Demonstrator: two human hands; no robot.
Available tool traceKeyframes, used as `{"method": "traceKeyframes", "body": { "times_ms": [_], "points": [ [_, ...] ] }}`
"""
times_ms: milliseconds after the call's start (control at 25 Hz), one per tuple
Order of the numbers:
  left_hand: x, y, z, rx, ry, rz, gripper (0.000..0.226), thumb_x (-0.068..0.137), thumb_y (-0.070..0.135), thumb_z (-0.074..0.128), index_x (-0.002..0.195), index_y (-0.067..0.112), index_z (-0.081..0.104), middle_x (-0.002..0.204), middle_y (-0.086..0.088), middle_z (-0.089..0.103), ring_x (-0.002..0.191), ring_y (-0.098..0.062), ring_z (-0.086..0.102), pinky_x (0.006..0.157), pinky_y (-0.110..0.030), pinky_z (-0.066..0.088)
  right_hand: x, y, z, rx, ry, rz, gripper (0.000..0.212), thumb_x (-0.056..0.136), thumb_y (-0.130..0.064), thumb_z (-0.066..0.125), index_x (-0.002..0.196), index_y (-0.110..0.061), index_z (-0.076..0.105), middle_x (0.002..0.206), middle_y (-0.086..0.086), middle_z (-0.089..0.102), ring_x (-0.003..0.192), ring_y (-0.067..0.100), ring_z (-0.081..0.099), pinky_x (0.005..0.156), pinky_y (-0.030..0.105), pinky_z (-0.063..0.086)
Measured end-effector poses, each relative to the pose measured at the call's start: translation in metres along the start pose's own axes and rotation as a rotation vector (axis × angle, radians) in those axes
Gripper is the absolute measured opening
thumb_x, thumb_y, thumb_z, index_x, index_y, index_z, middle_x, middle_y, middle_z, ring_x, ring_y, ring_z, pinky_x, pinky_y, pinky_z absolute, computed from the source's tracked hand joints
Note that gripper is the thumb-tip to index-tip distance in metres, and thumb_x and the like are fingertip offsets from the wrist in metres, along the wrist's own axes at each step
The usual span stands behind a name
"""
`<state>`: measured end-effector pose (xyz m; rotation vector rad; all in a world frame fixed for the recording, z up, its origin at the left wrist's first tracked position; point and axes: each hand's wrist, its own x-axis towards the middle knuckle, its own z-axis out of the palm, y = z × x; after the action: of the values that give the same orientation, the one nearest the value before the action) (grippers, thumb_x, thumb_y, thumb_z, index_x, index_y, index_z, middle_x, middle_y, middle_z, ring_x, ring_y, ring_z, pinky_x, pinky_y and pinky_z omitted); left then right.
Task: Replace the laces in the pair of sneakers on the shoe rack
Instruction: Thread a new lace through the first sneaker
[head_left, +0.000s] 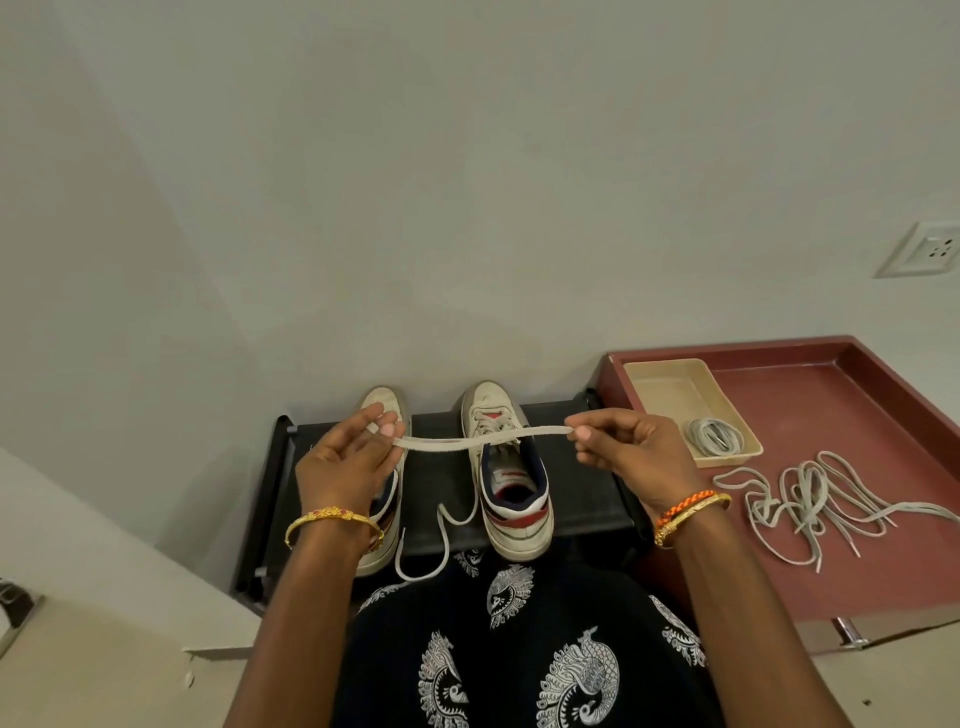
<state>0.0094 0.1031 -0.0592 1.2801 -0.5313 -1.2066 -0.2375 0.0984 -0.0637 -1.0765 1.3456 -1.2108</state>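
Off-white lace (480, 441) up front, and behind it two cream sneakers, the right sneaker (511, 467) showing navy lining and a red stripe at the heel, the left sneaker (384, 410) trimmed in the same navy and red, both on a black shoe rack (441, 467). Over on the dark red surface (831, 410) there's a beige tray (670, 389) with a pale grey coil of laces (714, 436), plus a loose grey-white tangle (815, 499). Gold bangle (332, 522) on one wrist, gold and orange bands (688, 512) on the other, and a black garment (519, 649) printed with white peacock motifs.
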Motion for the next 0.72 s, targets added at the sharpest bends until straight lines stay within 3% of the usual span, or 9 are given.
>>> {"method": "traceKeyframes", "body": {
  "times_ms": [80,160,240,280,360,480,560,640,720],
  "points": [
    [0.004,-0.004,-0.001,0.638,0.105,0.004,0.043,0.087,0.019,0.065,0.128,0.017,0.053,0.132,-0.019,0.049,0.116,-0.031,0.052,0.09,-0.034,0.049,0.008,-0.005,0.006,-0.013,-0.046,-0.025,0.016,0.084,0.008,0.061,0.092,-0.004,0.069,0.068,0.001,0.071,0.063,0.007,0.066,0.061,0.017,0.055],
    [0.003,-0.009,0.01,1.124,0.13,0.241,0.05,0.088,0.035,0.062,0.134,0.027,0.049,0.135,-0.014,0.04,0.124,-0.031,0.04,0.098,-0.041,0.039,0.015,-0.009,0.014,-0.019,-0.11,-0.023,0.014,0.083,0.007,0.062,0.089,-0.005,0.066,0.065,-0.001,0.071,0.06,0.007,0.067,0.06,0.017,0.056],
    [0.007,-0.019,0.032,1.026,-0.139,0.484,0.034,0.09,0.036,0.058,0.122,0.027,0.061,0.124,-0.004,0.056,0.116,-0.019,0.049,0.095,-0.032,0.041,0.023,-0.011,0.022,-0.072,-0.159,-0.034,0.008,0.081,0.003,0.066,0.084,-0.004,0.066,0.064,0.0,0.07,0.057,0.006,0.066,0.058,0.017,0.055],
    [0.01,-0.026,0.043,0.935,-0.272,0.505,0.027,0.091,0.034,0.058,0.115,0.026,0.066,0.116,0.001,0.064,0.11,-0.013,0.055,0.094,-0.029,0.044,0.026,-0.01,0.027,-0.132,-0.162,-0.057,0.005,0.08,-0.001,0.069,0.082,-0.005,0.068,0.064,0.001,0.069,0.056,0.004,0.063,0.057,0.016,0.054],
    [0.02,-0.037,0.059,0.779,-0.38,0.434,0.019,0.09,0.025,0.062,0.104,0.018,0.072,0.099,0.004,0.071,0.095,-0.006,0.064,0.087,-0.025,0.05,0.035,-0.005,0.033,-0.24,-0.114,-0.107,0.004,0.076,-0.008,0.075,0.078,-0.008,0.071,0.066,0.003,0.066,0.056,0.002,0.058,0.055,0.013,0.049],
    [0.033,-0.055,0.068,0.511,-0.435,0.271,0.013,0.087,0.01,0.064,0.093,0.003,0.072,0.078,0.003,0.07,0.072,0.004,0.065,0.07,-0.012,0.05,0.051,0.013,0.037,-0.312,-0.045,-0.093,0.006,0.075,-0.013,0.077,0.073,-0.015,0.071,0.071,0.004,0.067,0.062,0.006,0.057,0.057,0.016,0.047],
    [0.042,-0.069,0.069,0.468,-0.435,0.186,0.01,0.085,0.006,0.065,0.089,0.001,0.071,0.071,0.003,0.068,0.065,0.005,0.063,0.066,-0.01,0.047,0.062,0.029,0.036,-0.35,-0.061,-0.057,0.009,0.079,-0.015,0.074,0.072,-0.02,0.07,0.073,0.001,0.068,0.068,0.009,0.06,0.06,0.019,0.046],
    [0.052,-0.082,0.071,0.502,-0.346,0.15,0.006,0.084,0.007,0.067,0.086,0.005,0.072,0.071,0.002,0.068,0.067,0.0,0.064,0.071,-0.019,0.05,0.074,0.049,0.032,-0.348,0.0,0.013,0.007,0.084,-0.015,0.069,0.078,-0.019,0.069,0.077,-0.001,0.068,0.075,0.013,0.063,0.066,0.024,0.052],
    [0.058,-0.095,0.077,0.687,-0.219,0.189,0.008,0.084,0.015,0.068,0.089,0.01,0.074,0.083,0.0,0.069,0.082,-0.01,0.064,0.082,-0.034,0.052,0.083,0.069,0.029,-0.422,0.041,0.109,0.004,0.084,-0.019,0.069,0.085,-0.016,0.068,0.081,-0.001,0.067,0.079,0.015,0.063,0.076,0.031,0.054]
  ]
}}
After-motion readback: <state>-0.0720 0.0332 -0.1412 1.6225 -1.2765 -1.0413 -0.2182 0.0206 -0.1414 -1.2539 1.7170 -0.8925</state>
